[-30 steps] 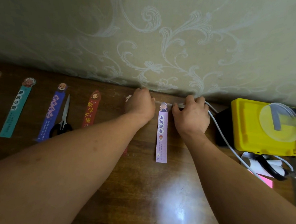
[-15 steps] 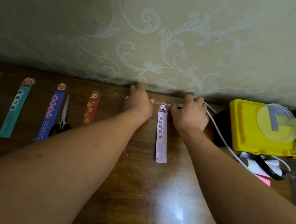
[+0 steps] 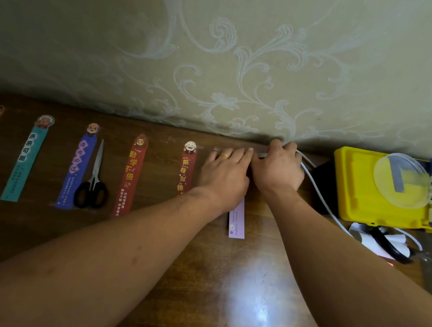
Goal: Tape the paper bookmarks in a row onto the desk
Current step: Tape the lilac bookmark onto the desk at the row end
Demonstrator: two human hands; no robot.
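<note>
left grip [image 3: 224,173]: fingers straight, flat on the tape [image 3: 208,148] over the lilac bookmark's [image 3: 237,222] top; a second ago it sat further left, clear of this bookmark
right grip [image 3: 277,169]: touching the left grip's right side; fingers curled onto the tape's end by the wall, same as before
lilac bookmark: on the counter [image 3: 254,278] under the left grip; only its near end pokes out
meaning: strip's getting smoothed down I reckon, so this one's nearly stuck
left of the grip: red bookmark [image 3: 185,171] now uncovered; scissors [image 3: 92,182] further out
right of the grip: white cable [image 3: 316,183]; yellow box [image 3: 374,186]
</note>
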